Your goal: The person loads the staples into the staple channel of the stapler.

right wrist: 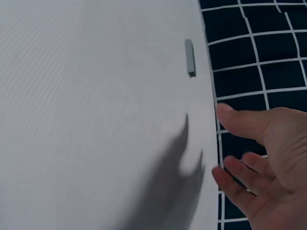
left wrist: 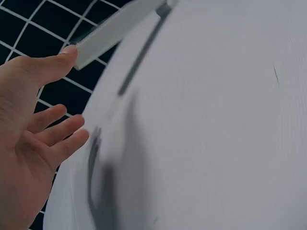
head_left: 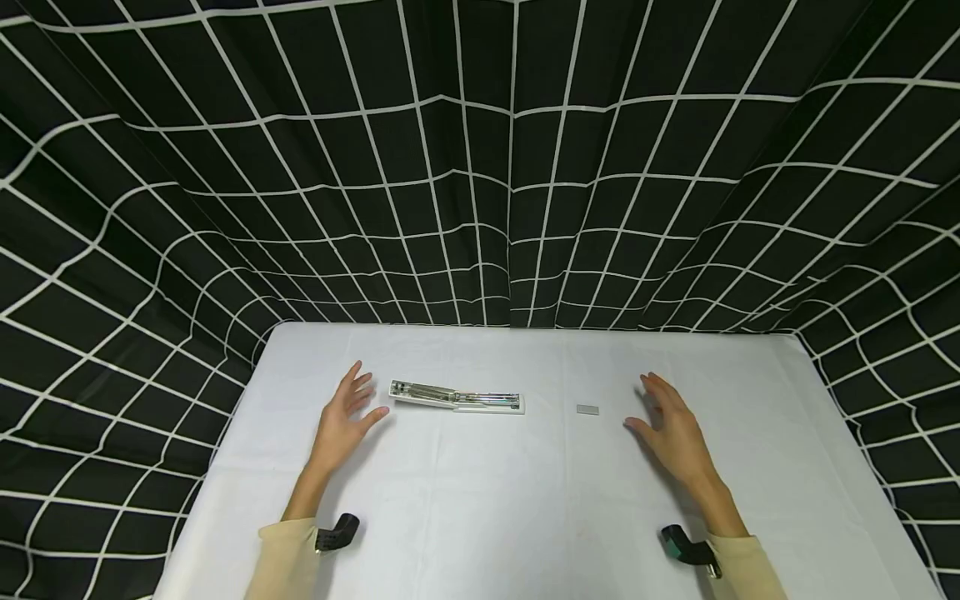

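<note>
A slim white hinged case with metal parts inside, resembling an opened stapler point(head_left: 487, 403), lies on the white table. Its left half is tilted up in the head view, and the left wrist view shows the raised white end point(left wrist: 108, 40). My left hand point(head_left: 341, 429) is just left of it, fingers spread and holding nothing, with the thumb tip near that end. A small grey bar, like a strip of staples point(head_left: 587, 409), sits apart to the right, also visible as a grey bar point(right wrist: 190, 58) in the right wrist view. Beside it my right hand point(head_left: 675, 437) hovers with relaxed fingers, holding nothing.
The white-covered table point(head_left: 480, 500) reaches to a black curtain with a white grid point(head_left: 480, 167) at the back and sides. Black wrist devices, one at the left wrist point(head_left: 339, 532) and one at the right wrist point(head_left: 686, 547), stick out inward over the table.
</note>
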Demonstrator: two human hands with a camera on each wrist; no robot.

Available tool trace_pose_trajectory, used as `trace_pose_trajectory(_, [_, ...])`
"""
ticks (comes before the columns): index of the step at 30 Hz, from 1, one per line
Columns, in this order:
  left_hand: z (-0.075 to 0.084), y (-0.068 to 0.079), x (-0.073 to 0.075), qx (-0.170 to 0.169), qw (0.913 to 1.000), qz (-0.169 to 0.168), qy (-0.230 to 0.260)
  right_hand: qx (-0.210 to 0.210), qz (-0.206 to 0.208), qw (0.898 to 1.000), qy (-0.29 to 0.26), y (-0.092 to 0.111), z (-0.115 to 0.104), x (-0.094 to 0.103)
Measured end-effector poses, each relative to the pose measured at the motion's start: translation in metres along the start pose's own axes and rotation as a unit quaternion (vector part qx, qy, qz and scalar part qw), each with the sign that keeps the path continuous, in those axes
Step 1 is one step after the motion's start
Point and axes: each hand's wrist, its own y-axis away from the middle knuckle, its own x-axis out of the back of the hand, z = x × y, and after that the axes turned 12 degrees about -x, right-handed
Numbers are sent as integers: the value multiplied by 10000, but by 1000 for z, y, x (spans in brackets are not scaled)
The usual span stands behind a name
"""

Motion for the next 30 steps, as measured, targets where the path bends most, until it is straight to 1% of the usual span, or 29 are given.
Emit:
trace_pose_trajectory(2, [1, 0, -2, 121, 9980, 132, 598, -30, 53, 9995, -319, -1, -2, -2])
trace_pose_trajectory(3, [2, -1, -3, 199, 9958, 206, 872, -93, 36, 9988, -474, -2, -3, -4])
trace_pose_trajectory(5, [9, -2, -4, 383, 9892, 306, 1380, -207, -41, 9964, -819, -3, -4, -8])
trace_pose_trajectory(8, [11, -4, -8, 528, 9819, 468, 1758, -360, -198, 9936, -1054, -4, -6, -16])
trace_pose_trajectory(10, [12, -5, -10, 579, 9791, 546, 1873, -393, -246, 9923, -1148, -4, -7, -22])
trace_pose_trajectory(12, [5, -5, -14, 589, 9790, 600, 1854, -452, -272, 9912, -1212, -5, -7, -26])
trace_pose_trajectory(14, [4, -5, -16, 662, 9758, 679, 1969, -466, -295, 9902, -1281, -5, -7, -30])
trace_pose_trajectory(19, [6, -2, -24, 922, 9639, 907, 2326, -417, -420, 9883, -1409, -7, -13, -34])
trace_pose_trajectory(23, [8, -2, -29, 973, 9584, 933, 2515, -461, -553, 9878, -1380, -7, -17, -35])
trace_pose_trajectory(27, [10, -4, -31, 994, 9549, 964, 2625, -506, -610, 9879, -1330, -8, -18, -37])
trace_pose_trajectory(30, [10, -4, -33, 1048, 9557, 948, 2581, -513, -577, 9888, -1280, -9, -18, -39])
